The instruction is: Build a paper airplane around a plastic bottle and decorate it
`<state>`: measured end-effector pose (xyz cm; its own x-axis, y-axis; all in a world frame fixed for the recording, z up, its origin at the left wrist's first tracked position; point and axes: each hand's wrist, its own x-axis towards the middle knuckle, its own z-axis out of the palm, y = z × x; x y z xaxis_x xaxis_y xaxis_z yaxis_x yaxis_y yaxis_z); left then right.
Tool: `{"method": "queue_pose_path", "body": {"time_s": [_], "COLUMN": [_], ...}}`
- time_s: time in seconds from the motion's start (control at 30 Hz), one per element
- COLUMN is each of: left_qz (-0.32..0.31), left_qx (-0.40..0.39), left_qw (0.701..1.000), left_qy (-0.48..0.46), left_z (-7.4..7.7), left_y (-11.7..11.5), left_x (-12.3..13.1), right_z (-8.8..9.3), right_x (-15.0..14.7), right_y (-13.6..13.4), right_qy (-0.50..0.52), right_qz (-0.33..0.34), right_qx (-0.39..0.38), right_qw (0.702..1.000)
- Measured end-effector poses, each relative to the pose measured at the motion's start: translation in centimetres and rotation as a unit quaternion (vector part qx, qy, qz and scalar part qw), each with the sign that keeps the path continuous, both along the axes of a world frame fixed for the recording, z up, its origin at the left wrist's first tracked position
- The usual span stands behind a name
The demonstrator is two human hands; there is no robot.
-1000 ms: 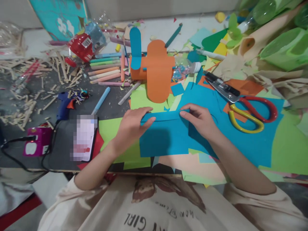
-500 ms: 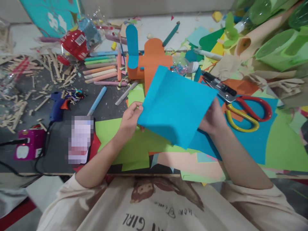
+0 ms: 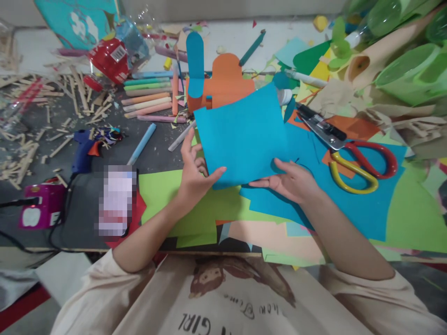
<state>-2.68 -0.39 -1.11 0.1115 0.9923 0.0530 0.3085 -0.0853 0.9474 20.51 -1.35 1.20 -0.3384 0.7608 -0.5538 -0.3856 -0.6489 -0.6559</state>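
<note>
A blue sheet of paper is held up in front of me, slightly curved. My left hand grips its left side, thumb on the front and the other fingers partly behind. At the lower right corner, my right hand has its thumb against the sheet and its fingers stretched out underneath. Behind the sheet stands an orange paper shape with a rounded top; its lower part is hidden. A blue paper strip with a rounded end is beside it on the left.
Scissors with red and yellow handles lie right, over blue paper. A green sheet lies below my hands. At left are a phone, glue gun, markers and wooden sticks. Plastic cups stand back right.
The blue sheet has turned and its right side has moved left. My right hand has come inward from the right edge to the lower corner; my left thumb now lies on the front.
</note>
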Motion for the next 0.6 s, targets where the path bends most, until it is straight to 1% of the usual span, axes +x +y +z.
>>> {"method": "queue_pose_path", "body": {"time_s": [0.07, 0.13, 0.23, 0.3, 0.37, 0.43, 0.53, 0.6], "left_qz": [-0.001, -0.009, -0.025, -0.047, -0.080, -0.099, -0.080, -0.056], "left_qx": [0.001, -0.007, -0.014, -0.021, -0.033, -0.042, -0.045, -0.058], "left_qw": [0.999, 0.999, 0.999, 0.999, 0.996, 0.993, 0.990, 0.987], "left_qy": [0.033, 0.044, 0.028, 0.006, -0.023, -0.055, -0.109, -0.142], "left_z": [-0.2, -0.2, 0.1, 0.5, 0.8, 1.0, 1.2, 1.4], "left_y": [0.3, 0.5, 0.7, 0.7, 0.5, 0.2, -0.2, -0.2], "left_x": [-0.2, -0.3, -0.5, -0.5, -0.4, -0.2, 0.2, 0.3], "right_z": [0.0, -0.1, -0.2, -0.1, 0.1, 0.5, 0.9, 0.8], "right_x": [0.3, 0.7, 1.3, 1.5, 1.4, 1.1, 0.6, 0.5], "right_y": [-0.2, -0.3, -0.3, -0.2, -0.2, -0.2, -0.1, 0.1], "right_qy": [-0.012, -0.010, 0.005, 0.005, 0.002, 0.009, 0.007, -0.013], "right_qz": [0.026, 0.060, 0.119, 0.136, 0.140, 0.147, 0.131, 0.087], "right_qx": [-0.006, -0.003, 0.021, 0.034, 0.035, 0.028, 0.031, 0.040], "right_qw": [1.000, 0.998, 0.993, 0.990, 0.990, 0.989, 0.991, 0.995]}}
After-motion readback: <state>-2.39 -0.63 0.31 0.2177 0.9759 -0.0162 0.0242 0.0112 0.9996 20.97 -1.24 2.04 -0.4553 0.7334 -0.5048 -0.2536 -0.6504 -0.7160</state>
